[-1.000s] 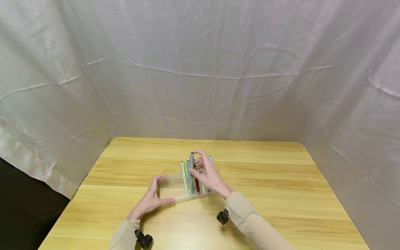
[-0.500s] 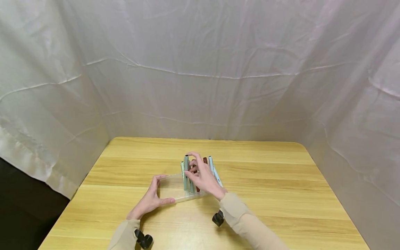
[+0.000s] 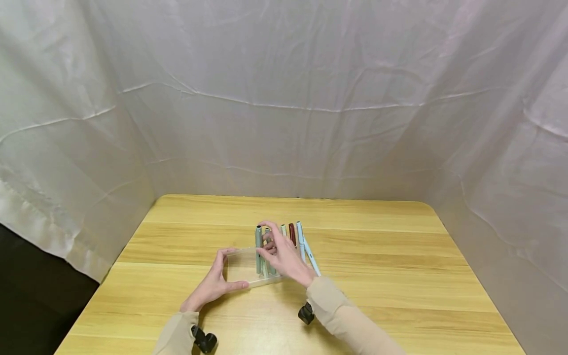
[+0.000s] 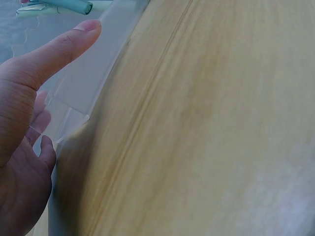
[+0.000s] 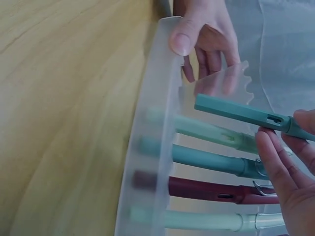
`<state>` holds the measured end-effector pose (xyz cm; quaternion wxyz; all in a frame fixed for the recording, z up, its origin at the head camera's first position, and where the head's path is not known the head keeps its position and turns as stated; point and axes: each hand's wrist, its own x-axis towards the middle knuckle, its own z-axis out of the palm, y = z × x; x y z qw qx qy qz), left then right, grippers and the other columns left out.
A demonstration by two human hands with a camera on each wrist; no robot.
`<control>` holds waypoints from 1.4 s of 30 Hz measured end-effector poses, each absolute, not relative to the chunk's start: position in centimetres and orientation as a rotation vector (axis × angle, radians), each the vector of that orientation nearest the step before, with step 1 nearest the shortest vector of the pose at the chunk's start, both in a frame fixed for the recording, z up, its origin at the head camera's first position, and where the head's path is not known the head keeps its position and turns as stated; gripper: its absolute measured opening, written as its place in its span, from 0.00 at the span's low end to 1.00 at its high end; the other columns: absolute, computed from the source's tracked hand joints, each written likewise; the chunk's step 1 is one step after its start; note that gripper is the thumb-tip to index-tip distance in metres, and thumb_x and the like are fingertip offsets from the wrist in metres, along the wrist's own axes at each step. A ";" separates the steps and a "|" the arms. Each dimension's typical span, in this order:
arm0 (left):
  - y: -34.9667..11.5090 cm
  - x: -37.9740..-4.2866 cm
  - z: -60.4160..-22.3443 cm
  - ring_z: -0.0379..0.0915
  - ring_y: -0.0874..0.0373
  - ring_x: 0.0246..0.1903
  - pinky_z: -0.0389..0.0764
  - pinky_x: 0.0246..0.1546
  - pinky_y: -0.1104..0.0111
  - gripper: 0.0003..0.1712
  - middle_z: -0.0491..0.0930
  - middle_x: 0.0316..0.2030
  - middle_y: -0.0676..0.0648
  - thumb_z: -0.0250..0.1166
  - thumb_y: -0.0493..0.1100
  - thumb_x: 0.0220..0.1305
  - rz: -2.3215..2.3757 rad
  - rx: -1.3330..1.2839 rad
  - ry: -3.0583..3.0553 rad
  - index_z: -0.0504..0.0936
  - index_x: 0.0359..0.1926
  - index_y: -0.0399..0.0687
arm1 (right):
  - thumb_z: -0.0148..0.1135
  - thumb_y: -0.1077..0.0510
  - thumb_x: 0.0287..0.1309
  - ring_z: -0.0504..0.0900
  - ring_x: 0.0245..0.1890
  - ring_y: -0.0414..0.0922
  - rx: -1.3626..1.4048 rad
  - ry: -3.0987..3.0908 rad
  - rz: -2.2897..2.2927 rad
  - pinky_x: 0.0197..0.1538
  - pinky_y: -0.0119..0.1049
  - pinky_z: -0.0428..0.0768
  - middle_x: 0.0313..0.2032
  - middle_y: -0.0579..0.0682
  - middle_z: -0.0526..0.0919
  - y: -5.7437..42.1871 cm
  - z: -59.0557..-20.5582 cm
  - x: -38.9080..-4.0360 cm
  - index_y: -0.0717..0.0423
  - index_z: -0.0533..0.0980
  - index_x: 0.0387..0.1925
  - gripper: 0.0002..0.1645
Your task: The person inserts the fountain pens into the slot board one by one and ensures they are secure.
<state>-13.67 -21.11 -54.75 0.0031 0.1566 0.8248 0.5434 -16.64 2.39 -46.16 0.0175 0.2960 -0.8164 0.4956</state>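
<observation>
My left hand [image 3: 216,280] holds the left end of a clear plastic pen rack [image 3: 241,265], thumb on its front edge and fingers behind. My right hand [image 3: 284,257] pinches a teal pen [image 5: 236,112] over the rack, left of the other pens. In the right wrist view this pen hangs apart from the row. Lying side by side in the rack are a pale green pen [image 5: 211,132], another teal pen [image 5: 211,161], a dark red pen [image 5: 211,191] and a mint pen [image 5: 206,220]. My right hand partly hides them in the head view.
Light blue pens, one upright [image 3: 300,234] and one slanted [image 3: 312,256], show at the row's right end beside a dark red pen [image 3: 292,231]. The wooden table [image 3: 399,276] is bordered by pale hanging cloth [image 3: 284,123].
My right hand has moved left and slightly down with the teal pen, uncovering the pens at the right. My left hand and the rack have stayed in place.
</observation>
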 end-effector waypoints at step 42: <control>-21.2 -13.6 -54.7 0.46 0.36 0.76 0.41 0.77 0.34 0.55 0.57 0.71 0.36 0.82 0.46 0.48 1.699 0.472 2.567 0.55 0.69 0.43 | 0.66 0.63 0.63 0.85 0.28 0.40 1.094 -2.525 1.149 0.32 0.16 0.80 0.33 0.53 0.88 1.3 -48.2 -16.0 0.54 0.66 0.67 0.33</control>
